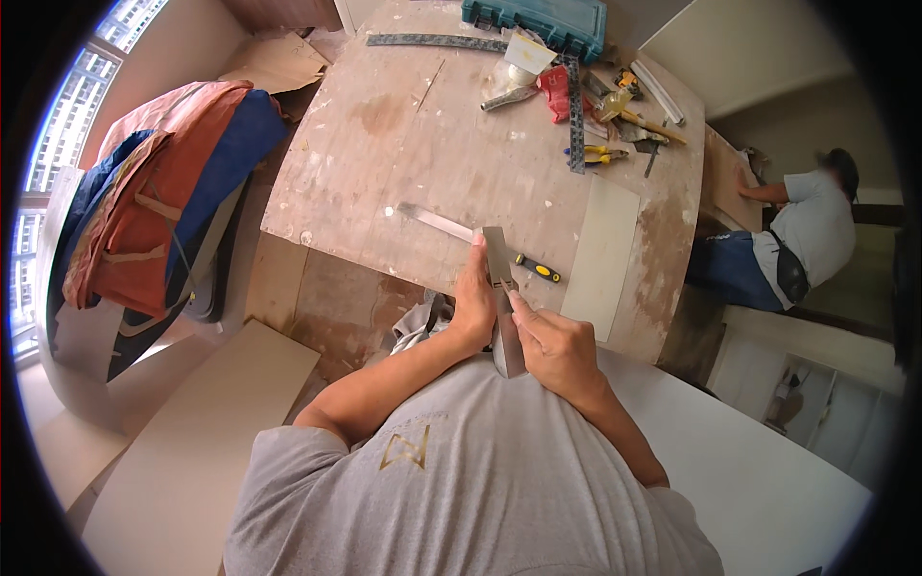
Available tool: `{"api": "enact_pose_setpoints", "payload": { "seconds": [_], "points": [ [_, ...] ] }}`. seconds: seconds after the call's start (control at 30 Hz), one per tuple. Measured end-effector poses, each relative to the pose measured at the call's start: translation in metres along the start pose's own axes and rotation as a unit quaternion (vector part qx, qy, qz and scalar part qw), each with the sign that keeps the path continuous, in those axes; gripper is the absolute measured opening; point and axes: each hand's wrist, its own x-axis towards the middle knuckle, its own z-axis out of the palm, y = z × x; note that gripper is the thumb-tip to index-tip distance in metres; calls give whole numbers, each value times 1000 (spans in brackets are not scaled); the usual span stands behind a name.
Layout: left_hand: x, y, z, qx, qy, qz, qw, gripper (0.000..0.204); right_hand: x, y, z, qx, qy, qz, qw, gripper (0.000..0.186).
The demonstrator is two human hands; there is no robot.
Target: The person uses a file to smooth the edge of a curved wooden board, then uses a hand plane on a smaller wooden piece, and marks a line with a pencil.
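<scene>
Close in front of my chest I hold a long, narrow grey-brown bar (497, 252) tilted upright, with a small notch or slot midway along it. My left hand (473, 298) presses along its left side, fingers together. My right hand (557, 348) is closed, its fingertips pinched at the slot; whether they hold a separate small part I cannot make out. Just beyond my hands, a flat pale metal strip (434, 220) lies on the wooden worktable (355, 182). A tool with a black and yellow handle (538, 268) lies to the right of the bar.
Across the table's far right lie a teal case (547, 24), dark straightedges (437, 40), a red packet (554, 93), pliers (600, 154) and a hammer (653, 127). A pale panel (603, 250) lies at right. Tarpaulins (168, 182) are heaped left. A person (812, 226) works at right.
</scene>
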Motion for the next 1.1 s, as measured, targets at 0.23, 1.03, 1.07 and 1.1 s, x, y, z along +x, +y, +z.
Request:
{"api": "enact_pose_setpoints", "payload": {
  "seconds": [0.23,1.03,1.07,1.1],
  "points": [
    [-14,37,2,-38,26,-86,995,74,-25,-6,-8,53,-1,5,999,41],
    [-5,27,-3,-23,19,22,999,63,38,1,6,236,-97,208,944,35],
    [-7,32,-2,-30,12,7,999,64,38,0,5,225,-99,207,947,36],
    [-7,34,-1,-35,4,-8,999,65,37,2,6,223,-99,208,947,36]
  ]
}}
